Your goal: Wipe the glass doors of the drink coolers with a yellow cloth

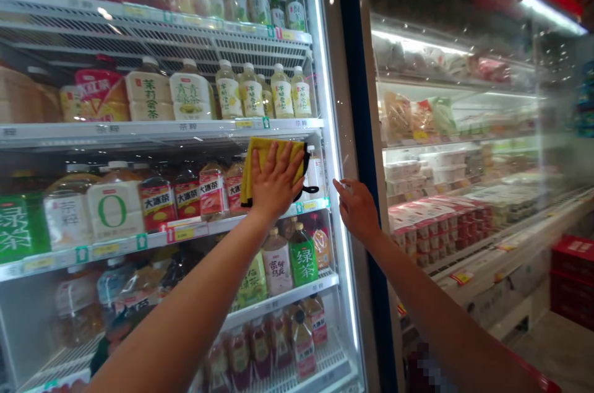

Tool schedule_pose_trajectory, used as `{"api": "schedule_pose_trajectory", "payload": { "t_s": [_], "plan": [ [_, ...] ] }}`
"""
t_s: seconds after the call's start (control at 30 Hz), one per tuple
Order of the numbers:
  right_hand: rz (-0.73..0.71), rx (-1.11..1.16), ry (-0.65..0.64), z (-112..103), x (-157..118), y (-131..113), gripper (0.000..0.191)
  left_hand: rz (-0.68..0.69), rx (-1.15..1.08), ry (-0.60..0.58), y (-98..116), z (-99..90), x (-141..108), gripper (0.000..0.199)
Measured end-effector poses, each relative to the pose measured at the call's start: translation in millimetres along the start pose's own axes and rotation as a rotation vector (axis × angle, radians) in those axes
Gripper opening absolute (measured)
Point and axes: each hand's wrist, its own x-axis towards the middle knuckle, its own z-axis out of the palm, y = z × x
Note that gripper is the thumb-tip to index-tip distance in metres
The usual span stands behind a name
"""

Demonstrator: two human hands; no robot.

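My left hand (277, 179) lies spread flat on a yellow cloth (256, 155) with a black edge and a small black loop, pressed against the glass door in front of the drink shelves. To the right of it, my right hand (356, 207) is raised near the door's lit edge (335, 151), its index finger pointing out and the other fingers curled. Whether the right fingers touch the door or hold anything is too small to tell.
Behind the glass, shelves (185, 128) hold rows of bottled drinks. A dark blue post (366, 133) stands right of the door. Farther right is an open chiller (464, 139) with packaged goods, and red boxes (573, 281) are at the right edge.
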Motion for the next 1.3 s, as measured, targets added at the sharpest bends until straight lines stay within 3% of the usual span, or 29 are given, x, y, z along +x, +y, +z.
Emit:
{"api": "schedule_pose_trajectory", "payload": {
  "t_s": [0.1,0.17,0.23,0.3,0.37,0.43,0.53,0.6,0.67,0.8,0.9,1.0,1.07,1.13,1.2,1.3],
  "plan": [
    [-0.012,0.024,0.027,1,0,-11,0.055,-0.174,0.044,0.092,-21,-14.1,-25,0.067],
    [-0.006,0.038,0.039,3,-1,-20,0.054,-0.206,0.087,0.101,-17,-14.6,-58,0.069],
    [-0.008,0.042,0.037,5,-1,-29,0.054,-0.108,0.107,0.043,-2,-8.8,-88,0.071],
    [-0.028,0.044,0.022,7,2,-39,0.056,0.037,0.099,-0.042,11,-2.2,-100,0.071],
    [-0.058,0.052,0.01,8,7,-47,0.059,0.104,0.096,-0.086,12,-1.2,-92,0.069],
    [-0.079,0.059,0.007,11,11,-53,0.06,0.087,0.098,-0.092,-2,-8.8,-72,0.066],
    [-0.086,0.054,0.008,15,11,-58,0.06,-0.11,0.133,-0.026,-37,-30.6,-55,0.066],
    [-0.084,0.046,0.01,19,7,-61,0.059,-0.266,0.161,0.037,-53,-42.5,-65,0.067],
    [-0.081,0.031,0.022,22,3,-65,0.057,-0.333,0.174,0.062,-56,-46.1,-88,0.069],
    [-0.121,0.034,0.033,28,6,-83,0.06,-0.171,0.168,-0.031,-43,-38.3,-120,0.069],
    [-0.165,0.064,0.024,31,16,-101,0.064,-0.118,0.167,-0.075,-51,-43.0,-101,0.066],
    [-0.193,0.081,0.015,32,23,-114,0.063,-0.248,0.19,-0.036,-82,-63.3,-72,0.065],
    [-0.204,0.08,0.013,33,22,-118,0.06,-0.361,0.214,0.01,-104,-78.6,-72,0.067],
    [-0.207,0.069,0.015,34,19,-120,0.058,-0.437,0.231,0.048,-117,-88.6,-93,0.067],
    [-0.204,0.059,0.023,35,15,-123,0.058,-0.458,0.242,0.057,-116,-90.5,-128,0.067],
    [-0.169,0.055,0.054,38,11,-131,0.061,-0.304,0.243,-0.041,-98,-82.1,-170,0.068]
  ]
}}
